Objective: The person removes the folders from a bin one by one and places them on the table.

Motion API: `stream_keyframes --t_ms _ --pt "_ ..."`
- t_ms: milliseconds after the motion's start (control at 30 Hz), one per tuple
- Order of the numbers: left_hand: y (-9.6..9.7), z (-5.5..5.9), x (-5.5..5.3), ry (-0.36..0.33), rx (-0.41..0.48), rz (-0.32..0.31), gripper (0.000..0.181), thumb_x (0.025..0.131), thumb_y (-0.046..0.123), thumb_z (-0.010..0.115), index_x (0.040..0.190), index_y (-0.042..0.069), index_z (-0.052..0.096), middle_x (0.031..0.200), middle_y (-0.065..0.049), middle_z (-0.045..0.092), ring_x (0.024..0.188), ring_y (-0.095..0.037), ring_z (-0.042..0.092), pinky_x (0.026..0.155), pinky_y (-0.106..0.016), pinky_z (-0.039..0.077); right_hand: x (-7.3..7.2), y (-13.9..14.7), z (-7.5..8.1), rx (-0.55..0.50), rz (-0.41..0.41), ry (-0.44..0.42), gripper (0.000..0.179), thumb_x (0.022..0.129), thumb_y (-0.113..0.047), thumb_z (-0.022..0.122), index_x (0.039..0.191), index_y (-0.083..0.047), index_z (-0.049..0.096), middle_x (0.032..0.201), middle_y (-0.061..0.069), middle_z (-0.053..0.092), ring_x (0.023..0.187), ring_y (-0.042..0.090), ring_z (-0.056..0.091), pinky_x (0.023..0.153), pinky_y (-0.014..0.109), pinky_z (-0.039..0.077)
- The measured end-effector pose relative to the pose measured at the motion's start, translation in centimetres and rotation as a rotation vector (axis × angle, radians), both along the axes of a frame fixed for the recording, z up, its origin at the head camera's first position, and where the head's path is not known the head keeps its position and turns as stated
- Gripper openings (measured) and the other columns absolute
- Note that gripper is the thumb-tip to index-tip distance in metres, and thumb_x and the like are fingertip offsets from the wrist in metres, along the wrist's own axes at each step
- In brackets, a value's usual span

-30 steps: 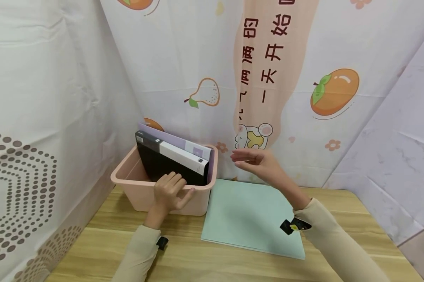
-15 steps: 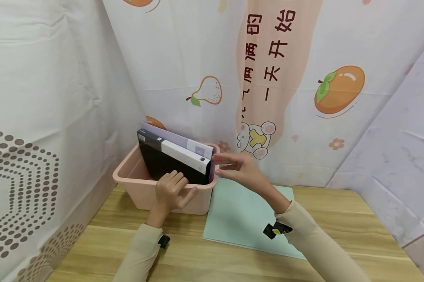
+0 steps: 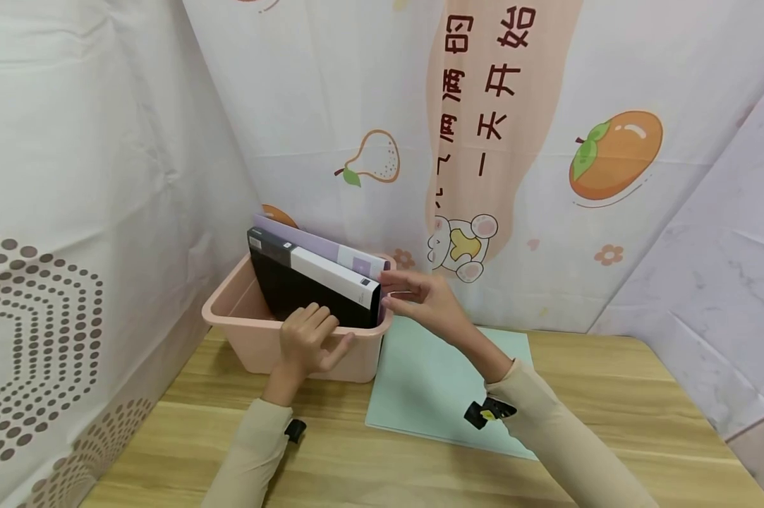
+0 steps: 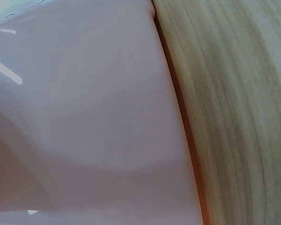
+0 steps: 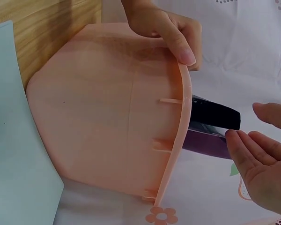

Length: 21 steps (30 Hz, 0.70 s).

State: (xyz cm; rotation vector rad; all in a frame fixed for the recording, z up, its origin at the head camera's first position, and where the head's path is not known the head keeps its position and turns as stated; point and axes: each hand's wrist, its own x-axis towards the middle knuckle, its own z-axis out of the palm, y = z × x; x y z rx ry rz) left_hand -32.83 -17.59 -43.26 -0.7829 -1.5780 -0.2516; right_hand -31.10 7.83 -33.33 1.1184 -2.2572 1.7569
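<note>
A pink plastic storage bin (image 3: 350, 358) stands at the back left of the table. My left hand (image 3: 305, 340) grips its front rim, thumb outside. Inside, a black file folder (image 3: 293, 286) with a grey and white spine leans, spine up, with a purple folder (image 3: 308, 243) behind it. My right hand (image 3: 429, 303) is at the folders' right end, thumb apart from the fingers. In the right wrist view, the fingertips (image 5: 232, 134) are right at the end of the black folder (image 5: 215, 115). The left wrist view shows the bin wall (image 4: 98, 103) close up.
Flat mint-green sheets or folders (image 3: 432, 388) lie on the wooden table (image 3: 356, 466) right of the bin, below my right forearm. A printed curtain (image 3: 534, 247) hangs behind the table, and a white dotted cloth (image 3: 102, 176) hangs at the left.
My right hand has moved left from above the mint-green sheets to the right end of the folders. The left hand keeps its hold on the rim.
</note>
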Motion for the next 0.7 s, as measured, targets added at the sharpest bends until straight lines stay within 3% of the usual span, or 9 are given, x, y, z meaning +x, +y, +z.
stream_keyframes --t_ms 333,700 --pt "0.03 0.02 -0.14 -0.001 -0.001 0.007 0.049 0.093 0.046 0.054 0.060 0.009 0.057 0.058 -0.004 0.054 0.051 -0.018 0.046 0.045 -0.030 0.036 0.06 -0.33 -0.23 -0.011 -0.011 -0.091 0.045 0.093 0.000 0.070 0.136 0.006 0.060 0.138 0.022 0.063 0.121 0.040 0.066 0.096 0.031 0.056" --pt "0.00 0.00 -0.13 0.007 -0.003 0.011 0.050 0.093 0.046 0.054 0.060 0.009 0.056 0.057 -0.004 0.052 0.050 -0.018 0.045 0.044 -0.030 0.035 -0.29 -0.77 -0.48 0.019 -0.028 -0.115 0.046 0.094 -0.002 0.068 0.139 0.003 0.059 0.141 0.019 0.062 0.124 0.036 0.065 0.098 0.030 0.055"
